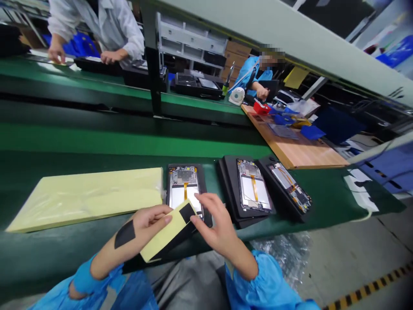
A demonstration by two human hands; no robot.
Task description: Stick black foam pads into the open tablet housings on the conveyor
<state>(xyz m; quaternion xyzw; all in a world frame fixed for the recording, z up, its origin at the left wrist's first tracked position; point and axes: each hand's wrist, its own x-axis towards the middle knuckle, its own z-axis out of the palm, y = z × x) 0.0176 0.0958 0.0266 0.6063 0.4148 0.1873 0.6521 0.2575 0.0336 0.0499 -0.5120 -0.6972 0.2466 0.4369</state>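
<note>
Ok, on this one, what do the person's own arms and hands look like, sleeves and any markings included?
The left hand and right hand are bare, with no gloves. Each arm wears a loose bright-blue sleeve, the left sleeve and the right sleeve, gathered into a cuff on the forearm. A black angular patch sits on the bare left forearm.

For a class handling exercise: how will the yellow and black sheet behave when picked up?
The thin sheet between the left hand and right hand is probably light and floppy. A black patch on the left forearm suggests it may be sticky.
</note>
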